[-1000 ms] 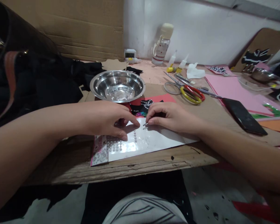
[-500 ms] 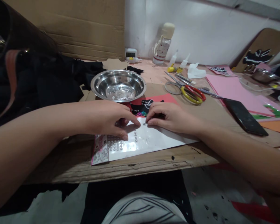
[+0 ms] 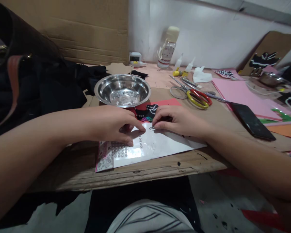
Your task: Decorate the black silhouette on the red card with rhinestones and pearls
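Observation:
A white sheet of stick-on pearls [image 3: 126,150] lies near the table's front edge, rows of beads at its left part. My left hand [image 3: 118,126] rests on it, index finger and thumb apart, nothing between them. Just right of that index fingertip, my right hand [image 3: 171,119] is closed on small metal tweezers [image 3: 152,128]; only their silvery tips show, low over the sheet, and I cannot tell whether they hold a bead. Behind the hands, a black piece [image 3: 142,113] with silver beads and a purple-green sequin edge lies on red paper [image 3: 172,102].
A steel bowl [image 3: 99,90] with small bits inside stands behind my left hand. Scissors [image 3: 196,97], glue bottles [image 3: 188,67] and a drinking bottle [image 3: 168,48] are at the back. Pink paper [image 3: 237,94] and a phone [image 3: 252,119] lie at the right; dark cloth [image 3: 50,87] fills the left.
Both hands stay almost in place; the tweezers' tips have turned slightly. The whole view has shifted a little.

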Motion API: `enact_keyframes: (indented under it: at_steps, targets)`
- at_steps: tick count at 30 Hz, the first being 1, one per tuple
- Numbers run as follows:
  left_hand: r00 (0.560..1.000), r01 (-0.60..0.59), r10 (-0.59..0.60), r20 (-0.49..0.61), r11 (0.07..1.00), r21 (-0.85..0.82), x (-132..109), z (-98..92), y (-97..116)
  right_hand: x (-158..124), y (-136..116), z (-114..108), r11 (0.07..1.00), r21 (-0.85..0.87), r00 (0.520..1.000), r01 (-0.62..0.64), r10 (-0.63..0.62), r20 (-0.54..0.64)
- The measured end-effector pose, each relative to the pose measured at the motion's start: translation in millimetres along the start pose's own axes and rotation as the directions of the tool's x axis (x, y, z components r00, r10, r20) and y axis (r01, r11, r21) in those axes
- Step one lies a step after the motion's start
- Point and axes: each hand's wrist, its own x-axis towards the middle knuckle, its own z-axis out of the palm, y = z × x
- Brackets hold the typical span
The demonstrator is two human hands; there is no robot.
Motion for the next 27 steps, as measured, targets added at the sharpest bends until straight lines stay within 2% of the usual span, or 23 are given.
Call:
enact_keyframes:
  at_steps: [11, 16, 19, 27]
  targets:
    - [1.0, 0.013, -0.013, 0.004, 1.0, 0.021, 0.0, 0.5, 0.3, 2.0, 4.3, 6.8, 0.997, -0.028, 0.997, 0.074, -0.073, 0.018]
    - [1.0, 0.023, -0.023, 0.018, 1.0, 0.02, 0.9, -0.5, 1.2, 0.8, 2.2, 7.1, 0.998, -0.004, 0.997, 0.062, -0.062, 0.041]
    - [1.0, 0.011, -0.011, 0.02, 1.0, 0.014, 0.9, -0.9, 0.9, -0.2, 2.2, 5.1, 0.999, 0.008, 0.999, 0.045, -0.045, 0.011]
    - [1.0, 0.012, -0.013, 0.018, 1.0, 0.027, 2.5, 0.5, -0.8, 1.2, 6.7, 4.8, 0.996, -0.049, 0.997, 0.07, -0.069, 0.014]
